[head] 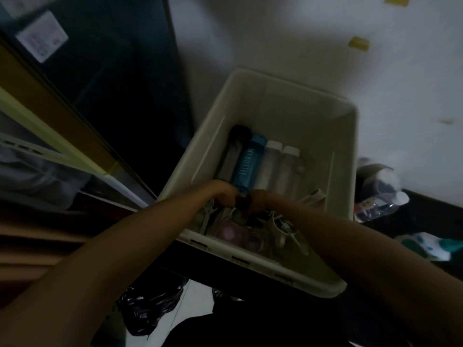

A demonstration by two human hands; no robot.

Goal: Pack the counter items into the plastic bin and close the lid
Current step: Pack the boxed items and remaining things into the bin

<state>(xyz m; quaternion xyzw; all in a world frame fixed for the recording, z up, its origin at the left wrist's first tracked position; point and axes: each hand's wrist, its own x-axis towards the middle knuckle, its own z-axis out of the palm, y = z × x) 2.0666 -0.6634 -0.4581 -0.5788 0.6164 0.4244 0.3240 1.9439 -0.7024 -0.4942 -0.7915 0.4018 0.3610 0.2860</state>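
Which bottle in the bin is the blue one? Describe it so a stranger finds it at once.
Start at the cream plastic bin against the white wall. Four bottles lie side by side on its floor, caps toward the wall. The blue bottle is second from the left, between a dark bottle and two clear white-capped bottles; only it carries white lettering down its side.

Both forearms bare, reaching fwd and down, converging. Left hand [223, 194] and right hand [258, 200] knuckles-up, fingers curled, nearly touching. Grip contents unclear, too dark.
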